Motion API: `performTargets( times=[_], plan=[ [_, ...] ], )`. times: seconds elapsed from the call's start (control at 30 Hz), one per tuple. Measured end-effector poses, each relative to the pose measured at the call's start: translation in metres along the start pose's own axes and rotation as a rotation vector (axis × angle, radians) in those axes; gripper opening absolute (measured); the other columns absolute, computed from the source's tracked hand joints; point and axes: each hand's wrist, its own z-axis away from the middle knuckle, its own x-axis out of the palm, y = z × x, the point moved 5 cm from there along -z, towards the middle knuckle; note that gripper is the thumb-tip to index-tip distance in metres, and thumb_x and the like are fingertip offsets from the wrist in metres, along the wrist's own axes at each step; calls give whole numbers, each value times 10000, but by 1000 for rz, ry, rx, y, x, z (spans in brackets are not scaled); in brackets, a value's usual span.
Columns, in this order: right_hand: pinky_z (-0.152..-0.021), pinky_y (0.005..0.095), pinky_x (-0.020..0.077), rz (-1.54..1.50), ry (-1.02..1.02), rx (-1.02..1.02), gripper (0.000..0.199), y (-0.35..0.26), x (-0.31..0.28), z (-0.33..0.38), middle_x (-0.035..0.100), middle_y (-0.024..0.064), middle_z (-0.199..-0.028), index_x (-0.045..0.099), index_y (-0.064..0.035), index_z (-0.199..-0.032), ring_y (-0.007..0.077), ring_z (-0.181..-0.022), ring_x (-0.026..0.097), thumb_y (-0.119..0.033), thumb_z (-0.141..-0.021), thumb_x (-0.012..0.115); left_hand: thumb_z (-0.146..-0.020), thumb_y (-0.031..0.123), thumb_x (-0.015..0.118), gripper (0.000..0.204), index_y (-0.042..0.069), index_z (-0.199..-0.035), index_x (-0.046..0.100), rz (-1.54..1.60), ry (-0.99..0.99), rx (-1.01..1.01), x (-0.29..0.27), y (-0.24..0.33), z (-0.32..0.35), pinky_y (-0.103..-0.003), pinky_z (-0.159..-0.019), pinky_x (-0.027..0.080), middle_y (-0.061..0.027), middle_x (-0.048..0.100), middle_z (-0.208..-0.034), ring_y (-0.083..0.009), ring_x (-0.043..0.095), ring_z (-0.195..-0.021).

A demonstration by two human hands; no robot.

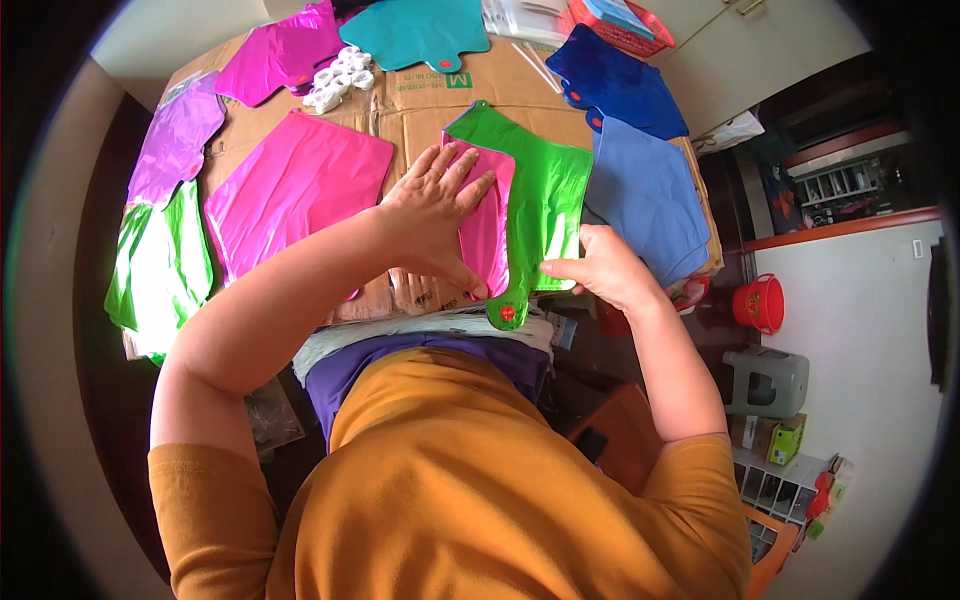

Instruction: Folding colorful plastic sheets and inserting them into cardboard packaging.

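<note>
A narrow pink foil strip (487, 230) lies over the left side of a shiny green foil piece (550, 190), which has a rounded tab with a red dot at its near end. My left hand (436, 210) is open and lies on the pink strip, fingers spread and pointing away from me. At the green piece's near right corner, my right hand (603, 268) pinches the edge, thumb on top and the other fingers mostly hidden beneath. Left of my left hand lies a larger pink foil piece (300, 185), partly covered by my forearm.
Cardboard (400, 120) covers the table. Around its edges lie a blue foil piece (648, 200), a dark blue one (615, 85), a teal one (415, 35), a magenta one (275, 55) and a purple one (178, 135). White rolls (340, 78) and a red basket (640, 38) stand at the back.
</note>
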Motion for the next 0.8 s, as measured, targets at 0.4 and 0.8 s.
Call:
performTargets(
  times=[0.4, 0.8],
  plan=[
    [-674, 233, 482, -309, 199, -152, 330, -5, -17, 10, 628, 33, -916, 582, -13, -1221, 76, -747, 568, -213, -958, 584, -712, 844, 489, 1114, 115, -1513, 231, 71, 63, 39, 7, -10, 2, -504, -1185, 76, -216, 192, -1548, -384, 109, -1455],
    [-997, 412, 438, 477, 398, -367, 838, -41, 26, 34, 540, 238, -1276, 370, -18, -1381, 369, -1175, 546, -173, -695, 826, -732, 803, 512, 1070, 110, -1505, 252, 67, 80, 53, 2, -9, 3, -505, -1181, 96, -224, 218, -1539, -397, 141, -1446]
  ],
)
